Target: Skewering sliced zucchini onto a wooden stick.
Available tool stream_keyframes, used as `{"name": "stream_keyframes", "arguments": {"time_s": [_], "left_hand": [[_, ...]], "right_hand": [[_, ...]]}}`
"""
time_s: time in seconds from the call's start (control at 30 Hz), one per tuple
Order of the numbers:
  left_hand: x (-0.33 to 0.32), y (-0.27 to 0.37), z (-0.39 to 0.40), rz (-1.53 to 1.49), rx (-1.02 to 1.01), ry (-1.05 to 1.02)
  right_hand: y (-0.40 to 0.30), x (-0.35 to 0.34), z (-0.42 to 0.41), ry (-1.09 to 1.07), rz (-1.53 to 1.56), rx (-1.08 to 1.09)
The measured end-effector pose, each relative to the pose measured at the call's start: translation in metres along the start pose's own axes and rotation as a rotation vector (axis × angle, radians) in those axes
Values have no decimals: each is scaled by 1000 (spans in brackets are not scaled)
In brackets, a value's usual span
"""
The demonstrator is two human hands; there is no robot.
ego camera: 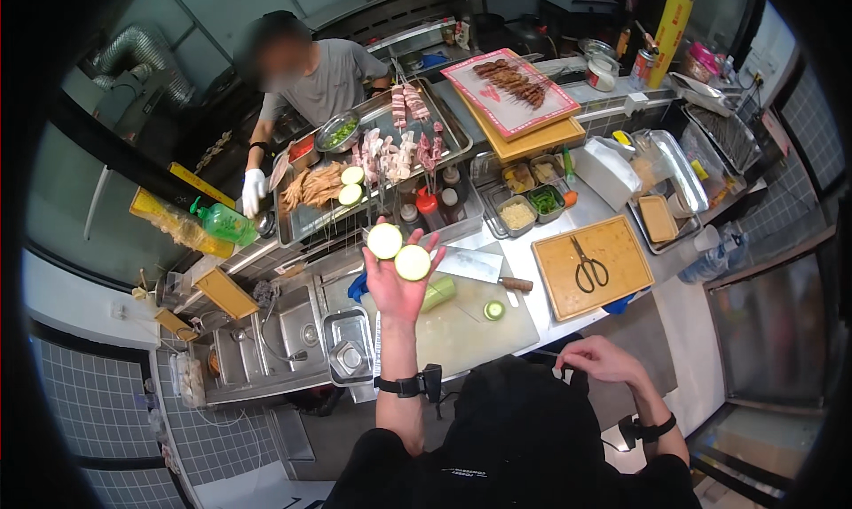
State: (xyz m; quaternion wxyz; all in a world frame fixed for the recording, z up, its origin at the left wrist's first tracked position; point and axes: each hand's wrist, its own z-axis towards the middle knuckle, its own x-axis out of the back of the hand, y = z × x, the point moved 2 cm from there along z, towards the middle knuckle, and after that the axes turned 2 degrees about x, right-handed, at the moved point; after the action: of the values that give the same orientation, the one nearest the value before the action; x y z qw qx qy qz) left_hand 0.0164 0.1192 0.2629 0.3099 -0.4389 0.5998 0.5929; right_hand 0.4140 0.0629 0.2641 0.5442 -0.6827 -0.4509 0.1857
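Note:
My left hand [398, 286] is raised palm up above the cutting board [466, 339], with two round pale-green squash slices [413, 263] lying on its palm and fingers. Behind it on the board are a green squash piece [438, 293], a cleaver [472, 264] with a wooden handle and a small cut end piece [494, 310]. My right hand [596, 359] is held low by the black clothing at my front, fingers bent; something small and white shows at the fingertips, and I cannot tell whether it is held. Two similar slices [351, 195] rest on the metal tray of skewers.
Scissors [590, 269] lie on a wooden board [552, 296] at the right. Beyond stand containers of chopped vegetables [518, 215], sauce bottles [429, 206] and a long metal tray [459, 133] of meat skewers. A co-worker's gloved hand [253, 191] is at its left end. Sinks [299, 322] lie at left.

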Motion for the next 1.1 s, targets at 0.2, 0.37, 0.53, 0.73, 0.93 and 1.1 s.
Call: {"name": "stream_keyframes", "arguments": {"time_s": [0.2, 0.37, 0.53, 0.73, 0.93, 1.1], "left_hand": [[30, -17, 6, 105, 76, -101], [35, -69, 4, 136, 246, -1], [42, -113, -20, 119, 363, 93], [46, -112, -25, 257, 300, 110], [40, -118, -21, 221, 265, 109], [28, -119, -10, 168, 260, 129]], "right_hand": [[18, 3, 18, 365, 175, 11], [16, -9, 39, 480, 330, 15], [10, -16, 43, 514, 409, -1], [25, -24, 47, 483, 461, 7], [36, -38, 60, 445, 451, 33], [12, -39, 64, 401, 302, -41]]}}
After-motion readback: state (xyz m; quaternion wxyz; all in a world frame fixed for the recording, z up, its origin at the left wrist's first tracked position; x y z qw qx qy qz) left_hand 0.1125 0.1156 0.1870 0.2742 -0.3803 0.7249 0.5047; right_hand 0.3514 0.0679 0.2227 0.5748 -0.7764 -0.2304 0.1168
